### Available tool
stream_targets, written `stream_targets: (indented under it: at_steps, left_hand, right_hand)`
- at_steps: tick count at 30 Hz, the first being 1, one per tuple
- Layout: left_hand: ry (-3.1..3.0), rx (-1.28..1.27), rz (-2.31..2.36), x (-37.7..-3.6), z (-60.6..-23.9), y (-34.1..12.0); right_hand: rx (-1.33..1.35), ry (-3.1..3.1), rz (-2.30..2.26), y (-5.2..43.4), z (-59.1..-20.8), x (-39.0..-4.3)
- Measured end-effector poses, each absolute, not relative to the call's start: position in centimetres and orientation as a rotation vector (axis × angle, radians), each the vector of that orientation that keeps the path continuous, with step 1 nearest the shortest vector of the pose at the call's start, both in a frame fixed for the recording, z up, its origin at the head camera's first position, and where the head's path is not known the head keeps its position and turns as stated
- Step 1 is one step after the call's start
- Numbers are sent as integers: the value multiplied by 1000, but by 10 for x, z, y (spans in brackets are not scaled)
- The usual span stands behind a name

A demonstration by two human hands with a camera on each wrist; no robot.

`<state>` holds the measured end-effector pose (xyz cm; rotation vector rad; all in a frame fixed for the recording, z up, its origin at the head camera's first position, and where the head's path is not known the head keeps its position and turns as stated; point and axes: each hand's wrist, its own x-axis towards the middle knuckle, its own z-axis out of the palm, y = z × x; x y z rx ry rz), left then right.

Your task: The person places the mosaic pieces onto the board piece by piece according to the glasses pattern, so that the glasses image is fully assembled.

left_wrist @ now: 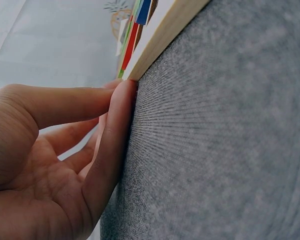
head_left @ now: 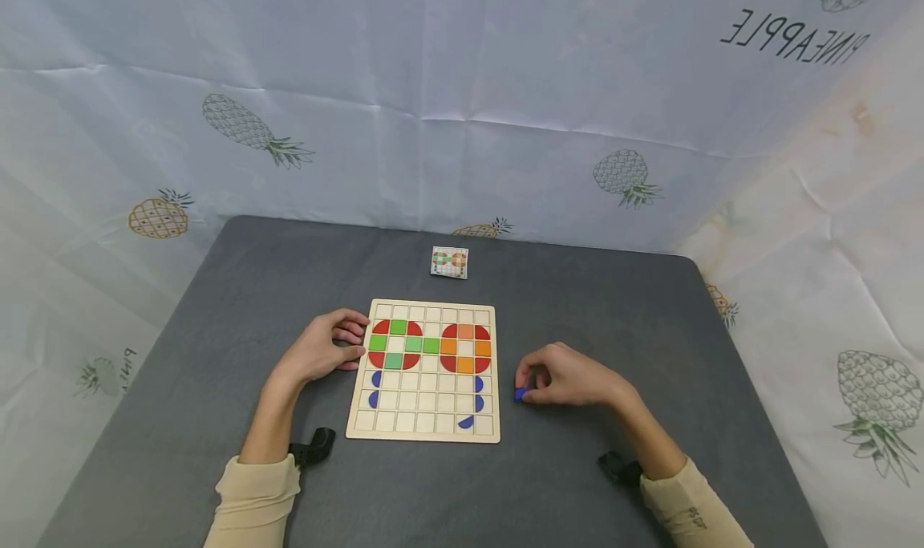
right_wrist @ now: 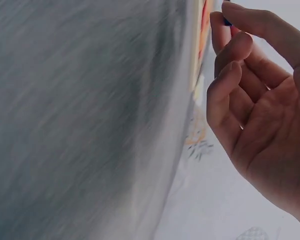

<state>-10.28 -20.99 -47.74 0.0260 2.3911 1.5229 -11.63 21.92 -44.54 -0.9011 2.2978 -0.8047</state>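
Note:
A wooden grid board (head_left: 426, 424) lies on the grey table (head_left: 216, 307); red, green and orange pieces form two rings on it, with blue pieces (head_left: 374, 388) lower down. My left hand (head_left: 328, 346) rests at the board's left edge (left_wrist: 162, 37), fingers (left_wrist: 112, 130) lying on the table against it, holding nothing. My right hand (head_left: 559, 375) sits right of the board and pinches a small blue piece (head_left: 520, 393) between thumb and fingers (right_wrist: 225, 20). The right wrist view is blurred.
A small pattern card (head_left: 450, 261) lies on the table behind the board. A pale cloth with pineapple prints (head_left: 253, 131) hangs behind and beside the table. Bare table surface stretches on both sides of the board.

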Motion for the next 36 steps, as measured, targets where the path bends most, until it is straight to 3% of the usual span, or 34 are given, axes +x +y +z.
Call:
stream_targets:
  at_steps: [23, 36]
  left_hand:
    - [2391, 23, 1517, -104, -478, -211]
    - [2383, 40, 1519, -105, -479, -212]
  right_hand:
    - [-1152, 2143, -1017, 89, -439, -99]
    - [-1297, 2280, -677, 30, -447, -80]
